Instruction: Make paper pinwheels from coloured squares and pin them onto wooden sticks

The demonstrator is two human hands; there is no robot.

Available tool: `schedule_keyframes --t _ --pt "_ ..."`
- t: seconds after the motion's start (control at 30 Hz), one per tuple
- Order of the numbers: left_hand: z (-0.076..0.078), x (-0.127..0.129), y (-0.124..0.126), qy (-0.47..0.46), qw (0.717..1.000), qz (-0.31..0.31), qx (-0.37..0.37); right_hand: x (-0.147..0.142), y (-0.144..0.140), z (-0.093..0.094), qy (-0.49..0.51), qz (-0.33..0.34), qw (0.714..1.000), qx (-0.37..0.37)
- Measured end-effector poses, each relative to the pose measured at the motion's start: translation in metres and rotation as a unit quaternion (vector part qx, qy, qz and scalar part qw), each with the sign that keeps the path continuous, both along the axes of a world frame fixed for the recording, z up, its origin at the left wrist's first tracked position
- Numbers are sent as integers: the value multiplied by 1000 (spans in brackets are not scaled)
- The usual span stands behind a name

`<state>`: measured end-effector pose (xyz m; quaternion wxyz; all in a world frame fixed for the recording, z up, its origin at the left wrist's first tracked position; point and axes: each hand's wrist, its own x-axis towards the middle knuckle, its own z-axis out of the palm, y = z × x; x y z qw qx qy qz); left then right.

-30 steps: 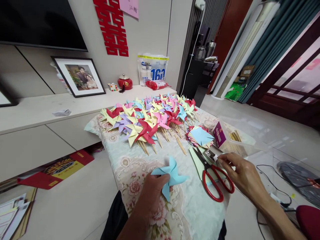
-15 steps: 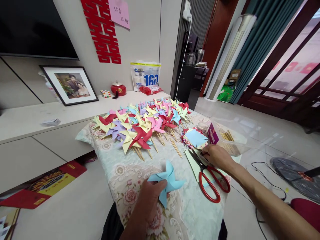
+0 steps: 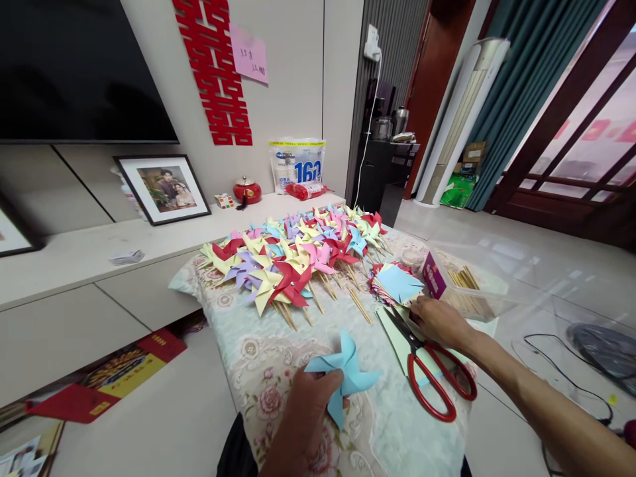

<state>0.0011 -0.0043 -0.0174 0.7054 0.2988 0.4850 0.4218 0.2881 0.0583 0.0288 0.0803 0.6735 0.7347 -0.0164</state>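
My left hand [image 3: 314,401] pinches a light blue paper pinwheel [image 3: 345,371] near its middle, above the front of the cloth-covered table. My right hand [image 3: 437,321] reaches down beside the stack of cut paper squares [image 3: 396,283], its fingers bunched together and their tips partly hidden. What lies in them, if anything, I cannot make out. Just left of that hand, red-handled scissors [image 3: 415,344] lie slightly parted on pale green paper sheets [image 3: 395,341]. Farther back, many finished pinwheels [image 3: 293,278] in red, yellow, pink, purple and blue lie on wooden sticks.
A clear plastic box [image 3: 489,281] holding thin wooden sticks [image 3: 464,278] stands at the table's right side. Several loose sticks [image 3: 360,305] lie mid-table. Behind are a cabinet top [image 3: 173,242], a framed photo [image 3: 166,189], a red pot [image 3: 247,192] and a plastic bag [image 3: 298,165].
The camera view has shifted, so everything sits a little lower and to the right. My left hand keeps the blue pinwheel, and my right hand stays down by the paper stack.
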Motion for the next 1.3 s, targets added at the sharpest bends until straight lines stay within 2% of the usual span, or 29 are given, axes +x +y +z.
schedule_keyframes --t 0.2,0.4,0.6,0.67,0.7,0.8,0.9,1.0,1.07,1.3 --pt "4 0 -2 -6 1000 3 2 5 -4 -3 11 20 1000 20" --pt "6 0 -3 -4 1000 3 8 11 -7 0 47 -6 998 41" --pt "5 3 -3 -5 1000 10 8 12 -15 17 103 -56 988 99" --pt "6 4 -4 -3 1000 16 12 5 -20 23 184 -70 974 111" --pt "8 5 -4 2 1000 20 13 -2 -22 24 281 -79 951 106" --pt "14 6 -5 9 999 30 12 -34 -24 20 565 -95 819 34" --pt "19 6 -2 7 998 55 33 -72 -18 10 686 -107 720 -15" --pt "17 7 8 29 995 76 59 -100 -9 2 776 -129 617 -20" --pt "12 8 17 40 992 92 72 -109 -4 -3 807 -136 575 -7" --pt "-2 22 45 12 988 129 87 -100 0 -29 844 -167 500 99"
